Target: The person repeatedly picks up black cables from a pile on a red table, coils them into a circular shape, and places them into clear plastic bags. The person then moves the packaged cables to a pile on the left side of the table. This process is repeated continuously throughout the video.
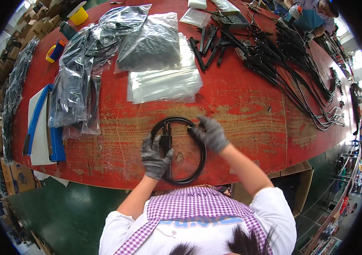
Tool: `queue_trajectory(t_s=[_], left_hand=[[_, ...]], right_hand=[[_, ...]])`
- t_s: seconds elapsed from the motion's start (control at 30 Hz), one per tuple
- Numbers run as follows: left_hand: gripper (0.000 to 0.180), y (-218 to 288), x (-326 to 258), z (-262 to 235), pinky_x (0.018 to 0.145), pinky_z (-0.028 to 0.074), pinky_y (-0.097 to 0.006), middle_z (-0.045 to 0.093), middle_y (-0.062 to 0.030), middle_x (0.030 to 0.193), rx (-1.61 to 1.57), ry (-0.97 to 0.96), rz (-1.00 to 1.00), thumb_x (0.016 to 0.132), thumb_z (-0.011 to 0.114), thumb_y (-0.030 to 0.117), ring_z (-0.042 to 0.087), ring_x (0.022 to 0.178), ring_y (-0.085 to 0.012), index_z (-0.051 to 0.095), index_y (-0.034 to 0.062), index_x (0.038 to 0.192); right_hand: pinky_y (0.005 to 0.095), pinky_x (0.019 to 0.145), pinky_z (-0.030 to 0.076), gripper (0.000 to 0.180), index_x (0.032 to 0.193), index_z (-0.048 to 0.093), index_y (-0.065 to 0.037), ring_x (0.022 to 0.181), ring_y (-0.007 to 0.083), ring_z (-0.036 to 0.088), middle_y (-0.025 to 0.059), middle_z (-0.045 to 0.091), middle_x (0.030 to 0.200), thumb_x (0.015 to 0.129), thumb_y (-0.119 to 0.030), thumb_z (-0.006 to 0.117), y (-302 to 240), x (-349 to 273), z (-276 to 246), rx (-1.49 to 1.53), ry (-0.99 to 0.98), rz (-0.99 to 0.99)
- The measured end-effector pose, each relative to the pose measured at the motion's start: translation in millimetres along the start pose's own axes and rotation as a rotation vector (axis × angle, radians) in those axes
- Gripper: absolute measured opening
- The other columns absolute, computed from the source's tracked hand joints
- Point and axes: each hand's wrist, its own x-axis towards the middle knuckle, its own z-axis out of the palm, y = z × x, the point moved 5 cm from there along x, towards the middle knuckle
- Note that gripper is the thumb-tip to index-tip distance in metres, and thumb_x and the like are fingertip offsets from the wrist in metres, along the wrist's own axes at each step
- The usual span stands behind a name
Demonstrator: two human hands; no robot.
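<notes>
As red table (249, 117) is spreading beneath, blue trimmer (55, 142) is lying far left. Bagged cables (72, 80): lying just beside it. Left hand (156, 158), grey-gloved: fingers clamping on left side of black coil (204, 157), thumb lying by black block (166, 141) inside ring. Clear bags (164, 87): lying beyond coil. Coil: resting near table's near edge, between hands. Right hand (211, 135), grey-gloved: touching coil's upper right, fingers partly apart; whether pinching, cannot tell. Loose cables (296, 76): lying in bundles, far right.
</notes>
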Motion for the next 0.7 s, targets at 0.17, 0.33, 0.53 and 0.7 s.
queue_trajectory(t_s=[0.17, 0.33, 0.53, 0.7], left_hand=[[0.065, 4, 5, 1, 0.096, 0.031, -0.049, 0.043, -0.0214, 0.124, -0.022, 0.043, 0.044, 0.065, 0.070, 0.035, 0.041, 0.115, -0.0388, 0.048, 0.0088, 0.119], [0.063, 2, 10, -3, 0.097, 0.032, -0.049, 0.046, -0.0197, 0.122, -0.006, 0.043, 0.035, 0.065, 0.071, 0.034, 0.042, 0.114, -0.0376, 0.050, 0.0079, 0.118], [0.063, 4, 5, 1, 0.097, 0.032, -0.049, 0.047, -0.0185, 0.121, -0.030, 0.064, 0.040, 0.065, 0.070, 0.034, 0.042, 0.113, -0.0371, 0.050, 0.0072, 0.118], [0.061, 2, 3, 1, 0.097, 0.032, -0.049, 0.048, -0.0177, 0.121, -0.018, 0.067, 0.048, 0.065, 0.070, 0.032, 0.043, 0.114, -0.0368, 0.051, 0.0070, 0.117]], right_hand=[[0.0439, 0.078, 0.047, 0.038, 0.105, 0.055, -0.004, 0.089, 0.0356, 0.058, 0.0193, 0.060, 0.094, 0.080, -0.034, 0.058, 54, 160, -44, -0.281, 0.468, -0.017], [0.0431, 0.083, 0.046, 0.039, 0.105, 0.055, -0.004, 0.098, 0.0356, 0.057, 0.0226, 0.059, 0.103, 0.081, -0.035, 0.054, 57, 245, -49, -0.455, 0.179, 0.238], [0.0338, 0.051, 0.042, 0.030, 0.088, 0.059, -0.004, 0.054, 0.0218, 0.054, 0.0092, 0.057, 0.062, 0.077, -0.032, 0.061, 88, 215, -30, -0.060, -0.108, -0.050], [0.0223, 0.046, 0.037, 0.023, 0.075, 0.060, -0.008, 0.055, 0.0064, 0.047, -0.0014, 0.055, 0.063, 0.076, -0.028, 0.071, -13, 5, -27, 0.833, -0.203, 0.321]])
